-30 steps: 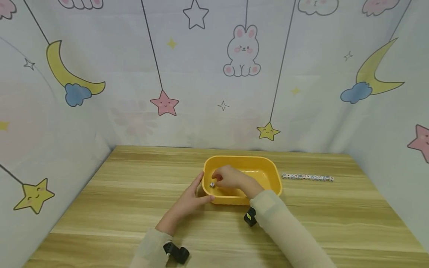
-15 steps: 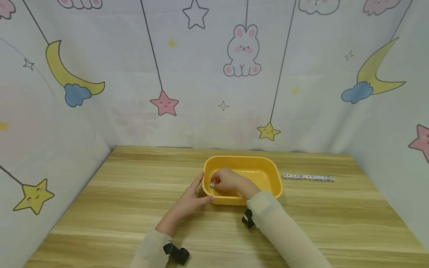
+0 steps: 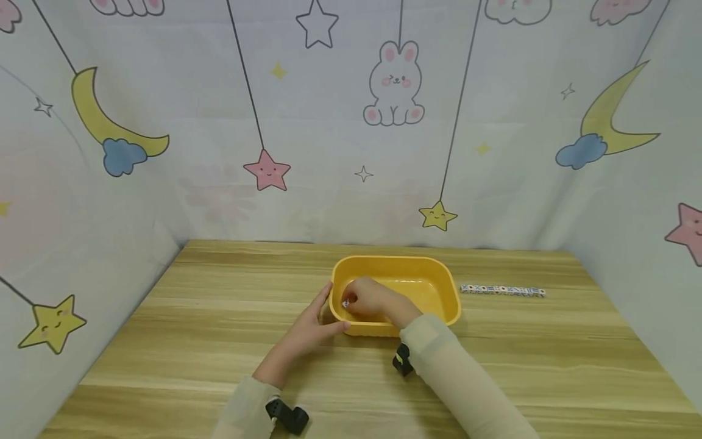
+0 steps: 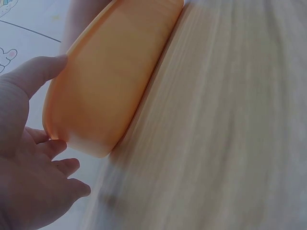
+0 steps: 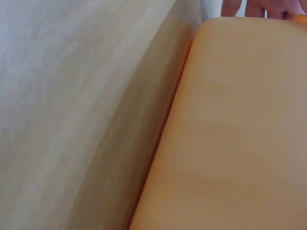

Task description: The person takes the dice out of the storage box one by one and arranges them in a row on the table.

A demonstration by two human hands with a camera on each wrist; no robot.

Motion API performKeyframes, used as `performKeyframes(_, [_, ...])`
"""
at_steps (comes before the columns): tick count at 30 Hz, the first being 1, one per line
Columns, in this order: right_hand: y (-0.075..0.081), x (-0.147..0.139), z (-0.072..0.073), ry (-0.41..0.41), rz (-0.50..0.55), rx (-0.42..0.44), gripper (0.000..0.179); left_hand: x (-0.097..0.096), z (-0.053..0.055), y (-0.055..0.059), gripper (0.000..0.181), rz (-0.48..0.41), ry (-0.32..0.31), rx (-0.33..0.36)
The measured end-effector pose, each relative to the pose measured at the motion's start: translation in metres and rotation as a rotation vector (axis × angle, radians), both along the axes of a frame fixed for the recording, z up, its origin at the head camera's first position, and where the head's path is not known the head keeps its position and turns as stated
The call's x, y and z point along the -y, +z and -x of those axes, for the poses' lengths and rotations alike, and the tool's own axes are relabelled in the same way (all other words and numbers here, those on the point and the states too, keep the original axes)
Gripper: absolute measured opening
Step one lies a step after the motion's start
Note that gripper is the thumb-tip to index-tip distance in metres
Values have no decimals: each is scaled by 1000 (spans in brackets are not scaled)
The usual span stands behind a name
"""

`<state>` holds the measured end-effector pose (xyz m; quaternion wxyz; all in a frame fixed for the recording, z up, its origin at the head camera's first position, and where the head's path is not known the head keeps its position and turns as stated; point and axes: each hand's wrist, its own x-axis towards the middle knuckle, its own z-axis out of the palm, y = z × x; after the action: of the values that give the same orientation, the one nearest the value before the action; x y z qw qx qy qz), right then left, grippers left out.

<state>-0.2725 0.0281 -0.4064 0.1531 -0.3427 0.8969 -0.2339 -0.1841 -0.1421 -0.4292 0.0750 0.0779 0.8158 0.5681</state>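
Observation:
In the head view, a yellow plastic box [image 3: 428, 296] stands on the wooden table. My right hand [image 3: 373, 299] reaches down into its left part and pinches a small white die [image 3: 345, 303] close to the floor of the box. Part of the die is hidden by the fingers. At the box's left front corner my left hand [image 3: 308, 329] rests with the thumb on the near rim and the fingers spread along the left side. From the left wrist, the thumb touches the rim of the orange-looking box [image 4: 110, 81]. The right wrist view shows only the box's outer wall [image 5: 240, 120], without the right hand.
Right of the box, a straight row of several dice [image 3: 503, 290] lies on the wooden table [image 3: 219, 292]. A cloth wall [image 3: 329, 122] with cartoon stars, moons and a rabbit rises behind the table and at both sides.
My right hand has lowered slightly and moved left onto the die, its fingers closing around it. The left hand stays against the box, and the row of dice lies as before.

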Motion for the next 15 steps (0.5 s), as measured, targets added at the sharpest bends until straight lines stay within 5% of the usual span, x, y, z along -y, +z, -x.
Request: performKeyframes(15, [18,-43,4,-32,53,-76,15,-2,1,0,97,6,10,13])
